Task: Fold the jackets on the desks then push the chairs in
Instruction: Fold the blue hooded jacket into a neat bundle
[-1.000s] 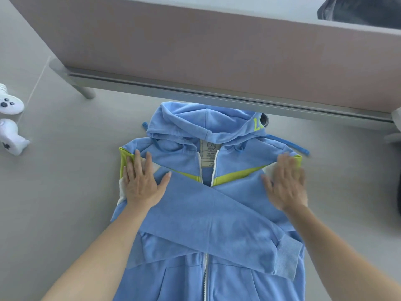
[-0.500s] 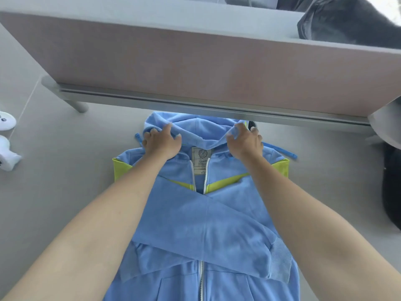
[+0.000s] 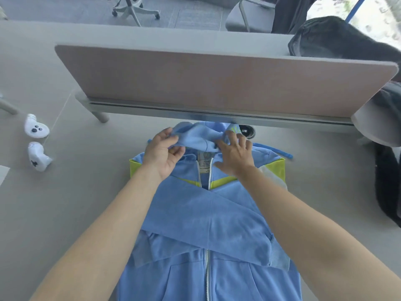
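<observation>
A light blue zip jacket with lime-green trim lies front-up on the grey desk, its sleeves crossed over the chest. Its hood is lifted off the desk and bunched near the partition. My left hand grips the hood's left edge. My right hand holds the hood's right edge with curled fingers. A blue drawstring trails to the right of the collar.
A pinkish desk partition stands just beyond the hood. Two white controllers lie at the left. A dark garment lies behind the partition at the right, and another dark item at the right edge. Office chairs stand beyond.
My hands moved from the jacket's shoulders up to the hood, took hold of its edges and lifted it off the desk. The camera tilted up, showing more of the room.
</observation>
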The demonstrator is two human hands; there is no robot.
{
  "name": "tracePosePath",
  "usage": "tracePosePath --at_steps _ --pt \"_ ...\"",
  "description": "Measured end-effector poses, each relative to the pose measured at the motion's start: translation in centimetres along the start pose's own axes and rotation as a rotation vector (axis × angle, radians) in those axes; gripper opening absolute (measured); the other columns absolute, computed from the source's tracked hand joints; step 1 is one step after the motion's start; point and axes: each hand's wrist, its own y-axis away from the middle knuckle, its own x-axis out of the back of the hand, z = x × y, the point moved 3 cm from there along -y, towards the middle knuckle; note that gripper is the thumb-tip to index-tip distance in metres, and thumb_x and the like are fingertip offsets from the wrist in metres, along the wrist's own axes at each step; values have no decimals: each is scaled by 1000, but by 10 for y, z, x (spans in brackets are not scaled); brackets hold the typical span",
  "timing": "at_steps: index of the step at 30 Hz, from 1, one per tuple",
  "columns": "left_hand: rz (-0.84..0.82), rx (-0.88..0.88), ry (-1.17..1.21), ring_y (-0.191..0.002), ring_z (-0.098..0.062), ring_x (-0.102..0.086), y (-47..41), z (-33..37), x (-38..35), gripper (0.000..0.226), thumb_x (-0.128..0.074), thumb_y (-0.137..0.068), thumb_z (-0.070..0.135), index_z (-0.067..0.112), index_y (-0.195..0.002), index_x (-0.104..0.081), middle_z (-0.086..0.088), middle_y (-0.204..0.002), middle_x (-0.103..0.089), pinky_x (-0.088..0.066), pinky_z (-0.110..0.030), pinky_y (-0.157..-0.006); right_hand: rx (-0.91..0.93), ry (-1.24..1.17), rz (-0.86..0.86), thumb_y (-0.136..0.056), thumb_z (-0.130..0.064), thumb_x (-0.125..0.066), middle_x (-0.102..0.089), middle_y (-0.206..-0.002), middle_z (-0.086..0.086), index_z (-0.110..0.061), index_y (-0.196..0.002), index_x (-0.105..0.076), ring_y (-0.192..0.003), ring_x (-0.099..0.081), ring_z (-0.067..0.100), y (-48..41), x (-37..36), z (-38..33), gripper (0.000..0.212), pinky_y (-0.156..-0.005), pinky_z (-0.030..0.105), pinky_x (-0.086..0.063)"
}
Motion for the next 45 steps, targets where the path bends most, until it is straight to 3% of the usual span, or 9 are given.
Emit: tracePosePath --at_steps 4,8,17,22,26,32,37,40,45 --pt "0 -13 -65 -65 -9 -56 33 7 14 33 -55 -94 2 11 -125 -61 4 -79 -62 -49 -20 -58 -36 -282 96 -91 -31 -54 -57 -132 0 -23 -116 -66 -130 -38 30 23 19 -4 29 -104 44 -27" --pt "181 -31 136 -70 -9 -65 59 8 45 5 -68 -91 16 14 -88 -64 1 -86 -65 -53 -20 -57 115 -409 336 -74 -29 -45 -51 -77 -4 -21 -76 -46 -89 -58 35 70 50 9 8 -83 41 -37" --pt "140 298 -85 -60 -14 -66 111 -59 99 5 -66 -92 18 14 -92 -63 -2 -77 -69 -51 -23 -50 407 -527 237 -62 -21 -52 -39 -74 -10 -25 -59 -32 -65 -39 14 173 22 39 21 -56 33 -38" --pt "234 427 -341 -87 -21 -63 119 -99 130 20 -69 -91 29 14 -103 -64 -6 -97 -69 -50 -31 -68 -219 -859 -133 -75 -42 -58 -50 -116 3 -24 -98 -56 -105 -54 17 193 -44 53 29 -85 32 -43" --pt "288 335 -625 -92 -24 -64 104 -108 145 12 -62 -93 11 10 -104 -65 -11 -105 -70 -53 -32 -69 -703 -979 -216 -87 -48 -65 -42 -138 9 -10 -146 -30 -116 -53 28 191 -72 45 78 -92 39 -47" --pt "281 276 -440 -94 -30 -55 75 -109 151 43 -40 -78 -16 8 -110 -56 -14 -104 -58 -48 -37 -74 -897 -1229 -274 -70 -20 -78 -49 -79 8 -6 -91 -50 -58 -42 20 174 -76 17 38 -54 27 -33" --pt "178 280 -94 -101 -32 -58 70 -98 160 82 -25 -65 -25 22 -125 -57 -10 -110 -63 -50 -44 -91 -914 -1511 -125 -62 -2 -65 -47 -74 10 0 -89 -56 -66 -46 23 167 -59 15 28 -60 28 -40" --pt "108 424 -316 -74 -23 -51 80 -99 177 60 -24 -77 -24 15 -106 -60 -8 -87 -57 -43 -30 -63 -956 -1652 -30 -60 4 -56 -41 -79 9 -14 -78 -48 -68 -40 23 179 -55 23 26 -62 34 -37" --pt "97 523 -666 -73 -21 -53 79 -85 199 16 -49 -81 -5 11 -81 -53 -6 -75 -51 -50 -31 -67 -1177 -1229 -165 -86 -1 -57 -51 -92 11 -11 -90 -50 -86 -54 28 216 -65 29 13 -77 39 -53"
